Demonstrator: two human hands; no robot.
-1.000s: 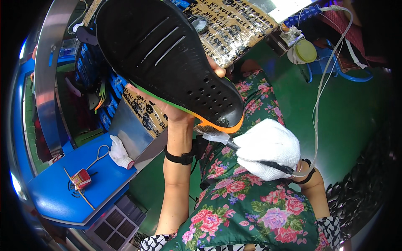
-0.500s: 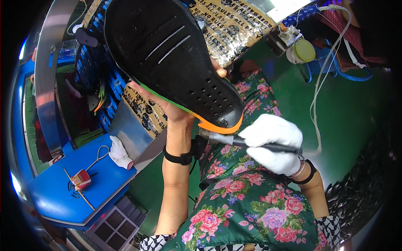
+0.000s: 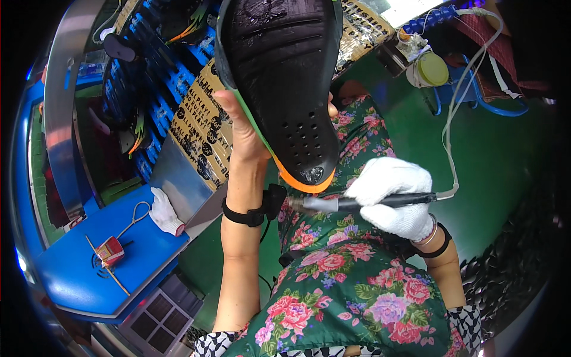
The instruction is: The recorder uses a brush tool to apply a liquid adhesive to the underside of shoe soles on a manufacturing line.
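A black shoe sole [image 3: 276, 77] with a green and orange rim is held up in front of me, its perforated heel end toward my body. Wet-looking shine shows at its far end and on the heel tip. My bare left hand [image 3: 244, 131] grips it from beneath, thumb along the left edge and a fingertip at the right edge. In a white knit glove, my right hand [image 3: 392, 196] closes round a black pen-like brush [image 3: 345, 204] fed by a thin hose [image 3: 450, 154]. The brush's bristle end lies just below the orange heel rim; whether they touch I cannot tell.
Further soles with orange and green edges [image 3: 138, 134] sit on a blue slatted rack at left. A taped cardboard sheet [image 3: 202, 125] lies behind my left hand. On a blue surface [image 3: 65, 279] rest a white glove [image 3: 163, 213] and a small red box [image 3: 110, 252]. A yellow-lidded jar [image 3: 432, 69] stands at right.
The sole has turned so that its heel points more straight toward me, and its far end has swung right. My right hand with the brush has shifted only slightly.
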